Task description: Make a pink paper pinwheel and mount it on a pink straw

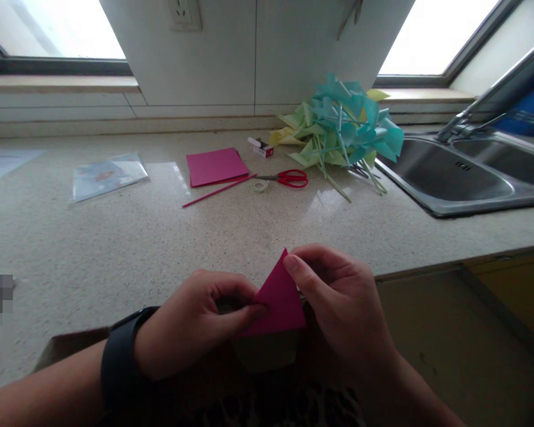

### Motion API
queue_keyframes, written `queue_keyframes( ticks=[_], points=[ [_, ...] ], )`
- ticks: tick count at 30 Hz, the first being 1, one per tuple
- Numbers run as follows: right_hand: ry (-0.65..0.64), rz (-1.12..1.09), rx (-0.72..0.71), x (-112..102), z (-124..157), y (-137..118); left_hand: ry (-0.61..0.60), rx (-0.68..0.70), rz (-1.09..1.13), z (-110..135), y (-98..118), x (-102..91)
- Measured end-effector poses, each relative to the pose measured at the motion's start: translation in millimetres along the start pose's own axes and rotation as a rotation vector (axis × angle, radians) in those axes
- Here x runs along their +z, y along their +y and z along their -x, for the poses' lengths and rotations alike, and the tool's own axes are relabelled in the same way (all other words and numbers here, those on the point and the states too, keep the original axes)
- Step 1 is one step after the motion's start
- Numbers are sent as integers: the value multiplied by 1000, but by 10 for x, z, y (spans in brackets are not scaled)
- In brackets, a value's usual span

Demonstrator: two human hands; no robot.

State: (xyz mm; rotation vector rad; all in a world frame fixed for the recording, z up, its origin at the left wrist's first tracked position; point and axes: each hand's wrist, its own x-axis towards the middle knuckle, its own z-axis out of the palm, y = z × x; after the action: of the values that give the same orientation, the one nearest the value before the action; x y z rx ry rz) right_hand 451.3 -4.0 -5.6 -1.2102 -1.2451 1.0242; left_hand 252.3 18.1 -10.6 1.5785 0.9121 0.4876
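Head view: my left hand (pixel 200 317) clamps the magenta paper (pixel 282 299) by its left edge while my right hand (pixel 345 296) finger-pinches its top corner, presumably keeping the fold aligned.

Steel double sink (pixel 460 181) at right, chrome faucet (pixel 461 126), wall socket (pixel 183 12), two bright windows (pixel 64 29)
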Motion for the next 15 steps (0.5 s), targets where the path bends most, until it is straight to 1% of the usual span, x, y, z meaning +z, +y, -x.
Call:
queue_keyframes(
  ticks=[15],
  points=[
    [0, 1, -16, 10, 17, 1, -11, -2, -26, 6, 10, -9]
  ],
)
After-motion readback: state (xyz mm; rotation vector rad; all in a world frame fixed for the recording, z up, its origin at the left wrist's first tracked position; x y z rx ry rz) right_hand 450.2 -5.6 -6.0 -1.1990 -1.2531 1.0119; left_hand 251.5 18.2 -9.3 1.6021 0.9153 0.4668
